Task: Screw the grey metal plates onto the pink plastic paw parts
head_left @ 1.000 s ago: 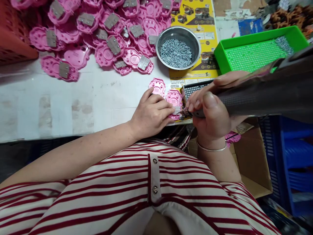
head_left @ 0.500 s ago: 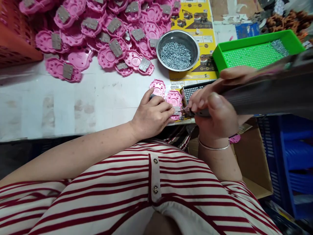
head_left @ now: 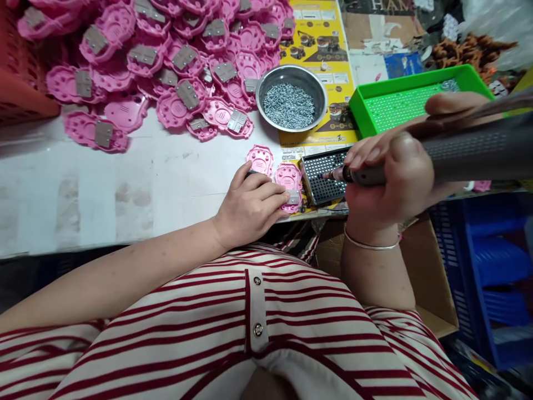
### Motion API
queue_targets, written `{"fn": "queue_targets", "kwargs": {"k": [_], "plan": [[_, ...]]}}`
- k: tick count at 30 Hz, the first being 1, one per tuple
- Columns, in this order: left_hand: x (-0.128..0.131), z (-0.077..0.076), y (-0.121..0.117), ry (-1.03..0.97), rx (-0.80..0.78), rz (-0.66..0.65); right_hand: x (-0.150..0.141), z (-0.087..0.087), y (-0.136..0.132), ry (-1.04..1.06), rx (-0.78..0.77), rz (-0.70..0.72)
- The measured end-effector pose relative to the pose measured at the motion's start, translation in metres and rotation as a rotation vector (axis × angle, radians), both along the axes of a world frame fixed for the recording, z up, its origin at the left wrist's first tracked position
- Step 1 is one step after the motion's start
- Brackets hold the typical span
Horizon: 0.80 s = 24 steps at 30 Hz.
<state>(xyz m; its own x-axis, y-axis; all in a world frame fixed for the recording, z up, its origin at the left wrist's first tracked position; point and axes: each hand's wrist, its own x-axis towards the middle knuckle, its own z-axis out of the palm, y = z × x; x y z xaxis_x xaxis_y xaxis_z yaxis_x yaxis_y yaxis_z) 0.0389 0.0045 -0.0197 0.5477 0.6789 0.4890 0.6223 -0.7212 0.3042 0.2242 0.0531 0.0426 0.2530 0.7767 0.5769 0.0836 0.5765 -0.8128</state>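
My left hand [head_left: 252,208] lies over two pink plastic shells. Its fingertips press on the right shell [head_left: 288,176], at the grey metal plate [head_left: 293,196] on its near end. The left shell [head_left: 260,158] is partly under the fingers, and a small dark thing shows beside the index finger. My right hand [head_left: 402,178] is wrapped round a dark electric screwdriver [head_left: 470,147]. The tool's bit points left, over the small black tray with rows of holes [head_left: 320,186]. Whether a screw sits on the bit is too small to tell.
A steel bowl of screws [head_left: 266,114] stands behind the black tray. To its right is a green tray [head_left: 362,114] with a perforated insert. Many pink shells [head_left: 175,105] with metal plates are heaped at back left beside a red basket [head_left: 25,72]. Blue crates [head_left: 458,266] stand below.
My right hand has swung the screwdriver away from the metal plate, rightward to above the black tray. My left hand stays on the shells. The whole view has shifted slightly.
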Motion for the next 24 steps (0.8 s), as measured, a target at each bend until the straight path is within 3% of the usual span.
{"fn": "queue_targets", "kwargs": {"k": [3,14,24], "plan": [[0.000,0.000,0.000,-0.015,0.003,0.000,-0.007,-0.011,0.003,0.067,0.221,-0.063],[0.002,0.005,-0.001,0.008,-0.023,0.016,-0.006,-0.020,0.005,0.056,0.174,-0.135],[0.001,0.001,-0.001,0.013,-0.029,0.050,-0.010,-0.021,0.005,0.116,0.212,-0.109]]}}
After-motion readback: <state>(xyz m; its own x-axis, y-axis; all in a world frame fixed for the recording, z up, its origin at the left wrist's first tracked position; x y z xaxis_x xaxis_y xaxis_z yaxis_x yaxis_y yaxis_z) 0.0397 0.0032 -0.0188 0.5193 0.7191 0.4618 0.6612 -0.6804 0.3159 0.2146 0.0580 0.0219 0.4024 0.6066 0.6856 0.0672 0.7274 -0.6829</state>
